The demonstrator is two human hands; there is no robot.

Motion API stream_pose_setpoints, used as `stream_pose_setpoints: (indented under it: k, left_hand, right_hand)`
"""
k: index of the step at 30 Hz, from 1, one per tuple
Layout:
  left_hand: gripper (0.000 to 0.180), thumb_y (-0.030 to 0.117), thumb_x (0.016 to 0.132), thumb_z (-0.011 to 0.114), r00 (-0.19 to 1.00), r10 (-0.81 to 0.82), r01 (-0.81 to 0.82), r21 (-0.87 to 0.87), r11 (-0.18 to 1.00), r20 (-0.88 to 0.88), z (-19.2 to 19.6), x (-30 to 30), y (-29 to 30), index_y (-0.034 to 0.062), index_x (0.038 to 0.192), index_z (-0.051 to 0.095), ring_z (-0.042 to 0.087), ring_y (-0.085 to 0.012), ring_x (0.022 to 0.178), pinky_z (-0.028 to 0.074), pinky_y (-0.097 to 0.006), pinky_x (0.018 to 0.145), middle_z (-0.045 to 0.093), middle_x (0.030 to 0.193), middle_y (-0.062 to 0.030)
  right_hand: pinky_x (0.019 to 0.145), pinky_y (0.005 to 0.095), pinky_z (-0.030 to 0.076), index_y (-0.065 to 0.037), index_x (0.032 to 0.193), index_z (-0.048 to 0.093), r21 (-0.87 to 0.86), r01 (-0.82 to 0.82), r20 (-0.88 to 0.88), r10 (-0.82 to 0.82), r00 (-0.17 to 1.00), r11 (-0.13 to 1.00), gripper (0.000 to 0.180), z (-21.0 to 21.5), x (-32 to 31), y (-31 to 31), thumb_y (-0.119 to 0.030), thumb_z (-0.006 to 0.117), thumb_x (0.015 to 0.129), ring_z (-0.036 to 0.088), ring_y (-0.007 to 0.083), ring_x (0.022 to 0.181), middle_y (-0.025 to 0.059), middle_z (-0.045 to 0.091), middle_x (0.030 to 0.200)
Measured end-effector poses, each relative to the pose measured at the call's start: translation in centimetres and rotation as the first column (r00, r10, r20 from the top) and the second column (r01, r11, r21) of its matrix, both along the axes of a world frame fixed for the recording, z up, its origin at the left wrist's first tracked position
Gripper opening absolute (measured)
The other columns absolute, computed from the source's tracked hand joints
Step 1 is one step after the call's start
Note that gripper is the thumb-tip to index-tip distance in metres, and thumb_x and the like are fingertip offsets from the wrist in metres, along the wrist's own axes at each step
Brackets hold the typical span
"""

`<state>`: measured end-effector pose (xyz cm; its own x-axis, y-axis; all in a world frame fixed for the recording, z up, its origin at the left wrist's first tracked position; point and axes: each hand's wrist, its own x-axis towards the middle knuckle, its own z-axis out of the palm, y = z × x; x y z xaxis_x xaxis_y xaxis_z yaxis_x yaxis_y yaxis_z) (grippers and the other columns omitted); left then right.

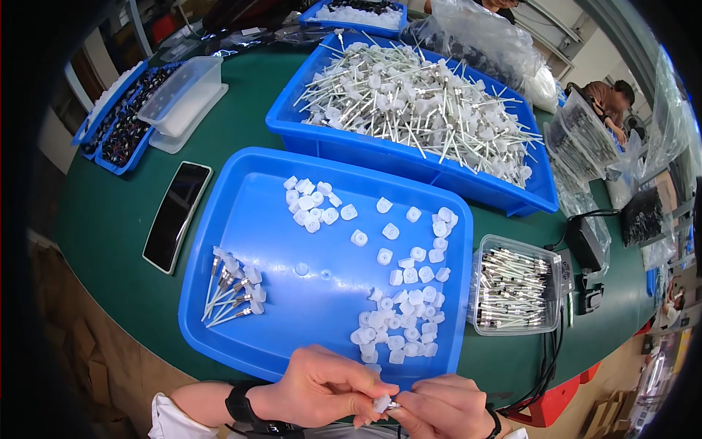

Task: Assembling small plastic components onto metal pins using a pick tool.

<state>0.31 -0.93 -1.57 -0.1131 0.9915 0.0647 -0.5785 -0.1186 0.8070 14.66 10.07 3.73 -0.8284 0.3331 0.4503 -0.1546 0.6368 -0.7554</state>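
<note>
At the bottom edge my left hand (322, 388) and my right hand (439, 406) meet over the near rim of a blue tray (241, 219). Together they pinch one small white plastic cap (382, 402) with a thin metal pin end showing beside it. Loose white caps (409, 307) lie scattered in the tray's right half and a cluster of them (311, 205) at its far side. Several finished pins with caps (234, 289) lie in the tray's left part. My left wrist wears a black watch (241, 402).
A larger blue bin (292, 124) behind holds a heap of capped metal pins. A clear tub of metal pins (512, 289) stands right of the tray. A dark phone (177, 214) lies left. A clear lidded box (183, 99), bags and another person (610, 99) are farther off.
</note>
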Motion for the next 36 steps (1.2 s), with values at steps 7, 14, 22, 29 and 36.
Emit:
stream_pose_setpoints:
  k: [7, 14, 22, 29, 36]
  left_hand:
    - [0.025, -0.006, 0.073, 0.066, 0.994, 0.085, -0.086, 0.013, 0.996, 0.069, 1.7, -0.2, 0.6, -0.0053, 0.098, 0.063, 0.055, -0.0125, 0.077, 0.046, -0.023, 0.063, 0.059, 0.089, -0.0113]
    - [0.021, 0.0, 0.071, 0.069, 0.844, 0.302, -0.243, 0.187, 0.952, -0.442, 2.0, -0.4, 0.9, 0.0008, 0.091, 0.065, 0.052, -0.0132, 0.074, 0.042, -0.025, 0.059, 0.054, 0.092, -0.01]
    - [0.026, -0.004, 0.058, 0.068, 0.514, 0.411, -0.133, 0.404, 0.905, -0.753, 1.5, -0.8, 0.9, -0.002, 0.083, 0.058, 0.053, -0.025, 0.067, 0.043, -0.031, 0.056, 0.055, 0.084, -0.0121]
    - [0.024, -0.003, 0.061, 0.069, 0.525, 0.379, -0.061, 0.411, 0.91, -0.762, 1.3, -0.7, 0.8, -0.0022, 0.082, 0.058, 0.053, -0.0236, 0.065, 0.043, -0.031, 0.054, 0.056, 0.081, -0.0114]
    - [0.022, -0.003, 0.061, 0.071, 0.589, 0.359, -0.086, 0.385, 0.919, -0.724, 1.1, -0.4, 0.7, -0.0005, 0.08, 0.06, 0.054, -0.022, 0.061, 0.043, -0.029, 0.051, 0.058, 0.079, -0.0103]
  right_hand:
    - [0.049, 0.0298, 0.043, 0.005, 0.08, 0.06, -0.247, 0.04, -0.023, -0.047, 0.999, 0.968, 0.007, -0.4, -0.4, -0.5, -0.001, 0.06, 0.076, 0.055, 0.0236, 0.051, 0.0122, 0.056, 0.062]
    - [0.059, 0.0324, 0.045, 0.004, 0.091, 0.058, -0.176, 0.012, 0.065, 0.0, 0.998, 0.984, 0.02, -0.3, -0.8, 0.1, -0.006, 0.063, 0.075, 0.058, 0.0268, 0.066, 0.0155, 0.058, 0.074]
    - [0.053, 0.0272, 0.046, -0.002, 0.081, 0.059, 0.173, -0.051, 0.402, -0.023, 0.915, 0.984, 0.02, 3.2, -0.2, 1.3, -0.009, 0.072, 0.067, 0.058, 0.0215, 0.06, 0.009, 0.059, 0.073]
    - [0.044, 0.0284, 0.044, 0.001, 0.079, 0.06, -0.025, -0.155, 0.326, 0.154, 0.933, 0.988, 0.02, 2.3, -0.3, 2.4, -0.013, 0.071, 0.072, 0.056, 0.021, 0.052, 0.0084, 0.056, 0.063]
    - [0.044, 0.0291, 0.044, 0.003, 0.084, 0.059, -0.109, -0.219, 0.264, 0.24, 0.934, 0.97, 0.01, 1.7, 0.1, 2.6, -0.005, 0.062, 0.078, 0.055, 0.0222, 0.052, 0.0095, 0.056, 0.065]
